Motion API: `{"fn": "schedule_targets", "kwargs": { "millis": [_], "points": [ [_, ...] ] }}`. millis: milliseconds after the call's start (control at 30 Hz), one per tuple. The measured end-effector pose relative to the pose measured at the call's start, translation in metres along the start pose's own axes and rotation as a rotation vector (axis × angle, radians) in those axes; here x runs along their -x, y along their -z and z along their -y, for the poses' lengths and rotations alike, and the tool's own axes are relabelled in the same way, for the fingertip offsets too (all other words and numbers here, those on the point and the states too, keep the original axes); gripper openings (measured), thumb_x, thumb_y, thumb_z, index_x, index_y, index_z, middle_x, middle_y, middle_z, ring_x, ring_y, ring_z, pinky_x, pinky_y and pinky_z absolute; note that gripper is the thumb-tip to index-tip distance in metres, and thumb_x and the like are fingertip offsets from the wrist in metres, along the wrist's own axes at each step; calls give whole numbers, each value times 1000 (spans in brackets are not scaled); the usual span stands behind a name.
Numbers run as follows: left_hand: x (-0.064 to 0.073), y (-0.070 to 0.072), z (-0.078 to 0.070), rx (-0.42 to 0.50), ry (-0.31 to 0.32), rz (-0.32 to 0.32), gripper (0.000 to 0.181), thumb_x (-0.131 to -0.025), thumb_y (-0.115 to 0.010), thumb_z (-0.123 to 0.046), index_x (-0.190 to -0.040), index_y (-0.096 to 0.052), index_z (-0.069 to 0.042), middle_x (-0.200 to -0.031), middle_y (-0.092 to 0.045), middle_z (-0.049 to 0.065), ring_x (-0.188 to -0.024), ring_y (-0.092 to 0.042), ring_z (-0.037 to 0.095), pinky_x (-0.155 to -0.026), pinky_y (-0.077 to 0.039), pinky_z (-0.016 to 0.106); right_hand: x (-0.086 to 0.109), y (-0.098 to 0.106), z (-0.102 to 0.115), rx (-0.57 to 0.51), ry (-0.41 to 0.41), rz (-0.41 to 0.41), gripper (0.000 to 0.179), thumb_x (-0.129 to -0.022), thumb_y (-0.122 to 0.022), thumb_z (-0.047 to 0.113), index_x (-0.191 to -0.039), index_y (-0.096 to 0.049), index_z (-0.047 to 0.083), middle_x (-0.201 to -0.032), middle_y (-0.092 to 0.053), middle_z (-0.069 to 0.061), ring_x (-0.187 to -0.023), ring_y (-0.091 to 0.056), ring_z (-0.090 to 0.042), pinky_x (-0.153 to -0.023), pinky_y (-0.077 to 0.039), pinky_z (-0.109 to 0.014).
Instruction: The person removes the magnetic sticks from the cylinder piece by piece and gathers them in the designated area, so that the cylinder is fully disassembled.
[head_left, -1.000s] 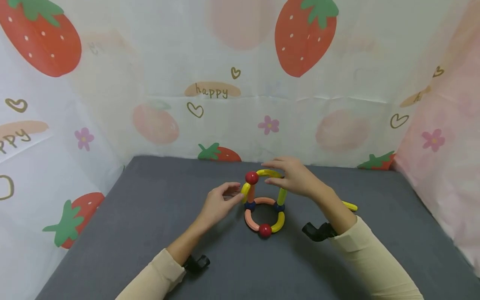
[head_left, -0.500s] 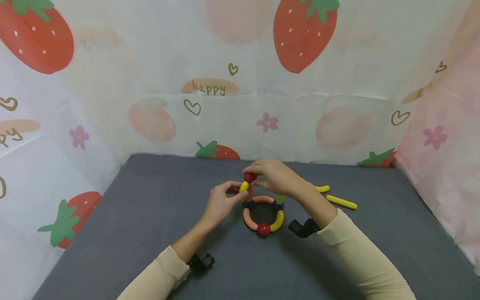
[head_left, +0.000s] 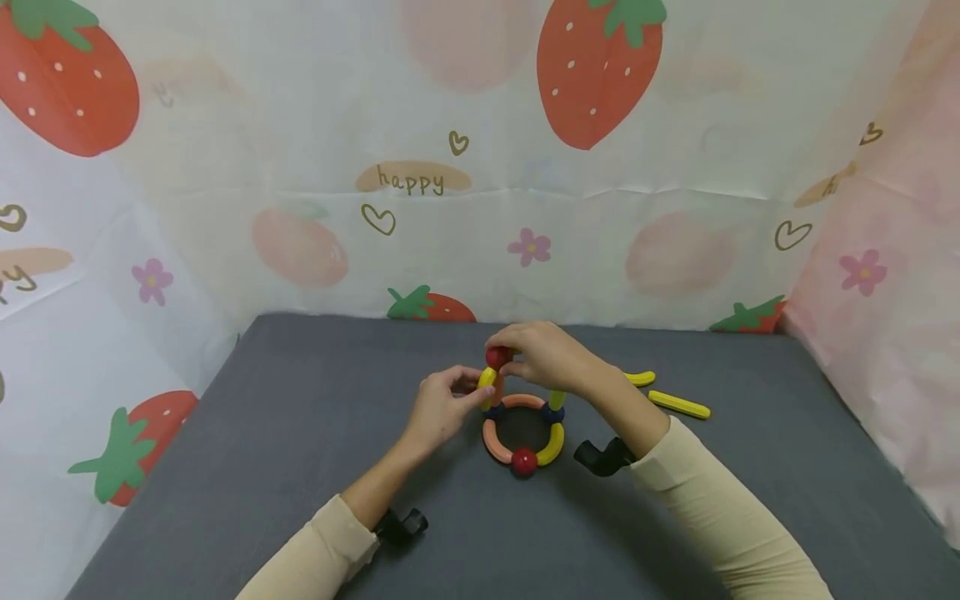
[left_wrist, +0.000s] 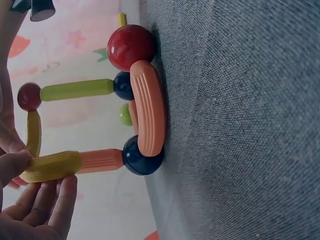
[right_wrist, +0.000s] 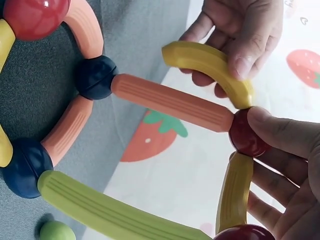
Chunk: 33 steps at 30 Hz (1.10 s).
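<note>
A standing frame of toy magnetic sticks and balls rises from a ring base, an orange curved stick (head_left: 495, 442) forming part of that ring. My left hand (head_left: 442, 408) pinches a yellow curved stick (right_wrist: 212, 65) between thumb and fingers. One end of this stick meets an upper red ball (right_wrist: 246, 132); its other end is free. Thumb and fingers of my right hand (head_left: 551, 358) grip that ball from the far side. Below the ball, an orange straight stick (right_wrist: 170, 102) runs down to a navy ball (right_wrist: 95, 77). A green straight stick (right_wrist: 115, 207) forms the other upright.
Right of the frame, a yellow curved stick (head_left: 640, 378) and a yellow straight stick (head_left: 678, 405) lie on the grey tabletop (head_left: 360, 358). A green ball (right_wrist: 57, 231) rests behind the ring. A strawberry-print curtain (head_left: 525, 208) hangs behind the table.
My right hand has moved left from above the top yellow stick and taken hold of the red ball. The loose yellow sticks on the right have come into fuller view.
</note>
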<state>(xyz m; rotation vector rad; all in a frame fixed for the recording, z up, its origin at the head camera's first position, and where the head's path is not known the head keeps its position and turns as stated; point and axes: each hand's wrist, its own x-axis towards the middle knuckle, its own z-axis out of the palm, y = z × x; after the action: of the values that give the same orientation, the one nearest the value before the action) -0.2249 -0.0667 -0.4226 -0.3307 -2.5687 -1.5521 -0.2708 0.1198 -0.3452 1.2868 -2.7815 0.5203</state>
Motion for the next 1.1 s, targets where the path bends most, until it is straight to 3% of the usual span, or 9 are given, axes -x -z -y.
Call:
{"fn": "schedule_targets", "kwargs": {
  "millis": [367,1100],
  "points": [
    [-1,-1,5,17,82,22,23,-90,-71,-19,-104,-71,-1,-93,-74,12,-79,-69,20,-69,-57,30,2,3,0,14,1,5,31,-88,-72,15,-118,-68,7,-114,-70,-8,-98,-65,-21,-84,-55,-33],
    [-4,2,7,52,87,26,22,-89,-71,-19,-104,-71,-2,-91,-74,11,-77,-69,18,-67,-57,28,1,2,1,11,22,-7,31,-87,-73,13,-117,-69,7,-113,-70,-8,-96,-66,-21,-82,-56,-32]
  ]
}}
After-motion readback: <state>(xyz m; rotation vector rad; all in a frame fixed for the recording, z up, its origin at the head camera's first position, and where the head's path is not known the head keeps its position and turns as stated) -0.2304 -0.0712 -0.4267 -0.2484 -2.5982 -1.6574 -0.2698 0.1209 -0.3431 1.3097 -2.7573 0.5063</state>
